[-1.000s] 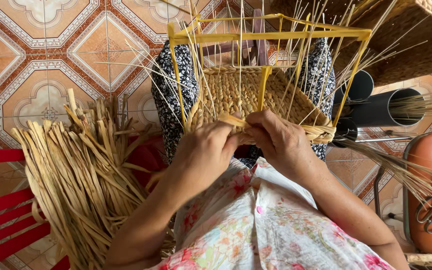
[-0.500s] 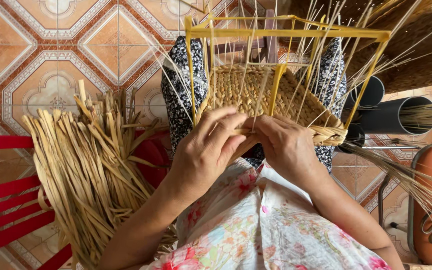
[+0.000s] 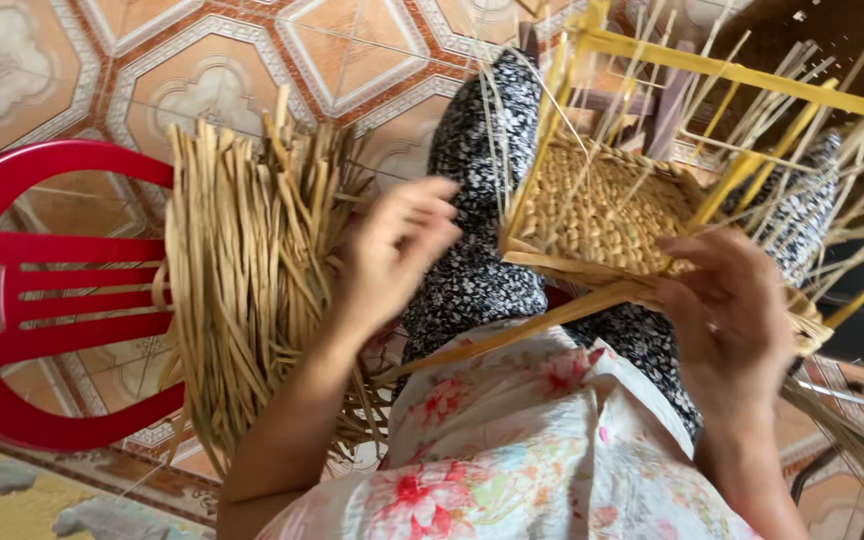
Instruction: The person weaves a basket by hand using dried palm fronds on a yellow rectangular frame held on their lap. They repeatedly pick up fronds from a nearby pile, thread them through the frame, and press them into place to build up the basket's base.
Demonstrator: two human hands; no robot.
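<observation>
base (image 3: 602, 215) woven, walls unwoven, stakes bare in frame (image 3: 742, 75) | right hand (image 3: 732, 320) fingers grasp basket rim | left hand (image 3: 397, 250) fingers loose, empty, beside straw bundle (image 3: 247, 270)

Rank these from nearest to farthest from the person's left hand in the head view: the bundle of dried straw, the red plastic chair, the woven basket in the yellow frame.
From the left hand:
1. Bundle of dried straw, right beside the hand, draped over the chair.
2. Woven basket, across the lap, toward the right hand.
3. Red plastic chair, its bare part beyond the straw at the picture's left edge.
</observation>
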